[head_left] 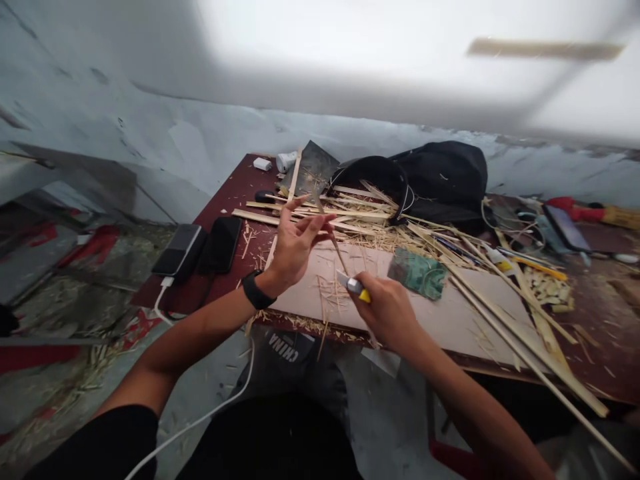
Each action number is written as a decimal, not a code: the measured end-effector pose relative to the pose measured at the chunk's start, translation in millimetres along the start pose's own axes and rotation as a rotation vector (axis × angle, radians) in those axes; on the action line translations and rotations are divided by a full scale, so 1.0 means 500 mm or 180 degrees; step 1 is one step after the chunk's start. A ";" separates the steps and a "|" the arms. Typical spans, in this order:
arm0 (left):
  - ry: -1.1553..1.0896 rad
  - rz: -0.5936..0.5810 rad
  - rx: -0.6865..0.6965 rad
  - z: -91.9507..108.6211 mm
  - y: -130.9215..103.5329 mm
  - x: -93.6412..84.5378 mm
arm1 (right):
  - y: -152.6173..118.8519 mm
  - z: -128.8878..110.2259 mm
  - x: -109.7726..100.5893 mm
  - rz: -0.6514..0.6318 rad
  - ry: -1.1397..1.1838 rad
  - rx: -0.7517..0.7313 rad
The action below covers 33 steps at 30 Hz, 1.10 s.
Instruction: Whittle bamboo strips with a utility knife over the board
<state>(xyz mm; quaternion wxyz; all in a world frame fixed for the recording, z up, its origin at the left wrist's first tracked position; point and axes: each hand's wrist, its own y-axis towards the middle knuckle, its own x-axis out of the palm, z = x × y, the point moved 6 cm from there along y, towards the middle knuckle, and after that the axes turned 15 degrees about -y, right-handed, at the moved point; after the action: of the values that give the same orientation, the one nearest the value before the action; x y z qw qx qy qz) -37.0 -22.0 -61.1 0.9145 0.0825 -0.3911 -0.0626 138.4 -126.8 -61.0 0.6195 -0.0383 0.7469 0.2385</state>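
Observation:
My right hand (389,308) is wrapped round a utility knife (356,287) with a yellow and pale handle, its blade pointing up and left. A thin bamboo strip (339,252) runs from the blade up to the fingers of my left hand (295,245), which hold it. Part of the strip's grip is hidden behind those fingers. Both hands are above a pale board (303,287) strewn with fine shavings. A green patterned piece (419,273) lies on the board to the right of the knife.
Loose bamboo strips and shavings cover the dark red table (220,193). A black bag (445,177) lies against the wall. At left are a power bank (179,250) with a white cable and a black phone (223,241). Long strips (515,327) overhang the right front edge.

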 end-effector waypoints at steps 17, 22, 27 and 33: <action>0.0051 -0.0062 -0.0898 -0.114 0.030 -0.006 | -0.051 -0.027 0.036 -0.0225 0.1121 0.0144; 0.0430 -0.0183 -0.0729 -0.134 0.018 -0.021 | 0.046 0.069 -0.017 0.0353 0.0785 0.0533; 0.1191 -0.0326 -0.0246 -0.121 0.008 -0.023 | 0.178 0.146 -0.003 0.0565 0.0751 0.0756; 0.0988 -0.0529 -0.0714 -0.137 -0.007 -0.024 | 0.204 0.143 0.074 0.0254 0.0979 0.0080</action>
<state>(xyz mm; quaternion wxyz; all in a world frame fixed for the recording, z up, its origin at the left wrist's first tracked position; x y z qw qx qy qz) 4.4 -16.5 -117.0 0.9589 0.0207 -0.2279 -0.1676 159.0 1.0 -73.0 0.4883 -0.0369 0.8368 0.2448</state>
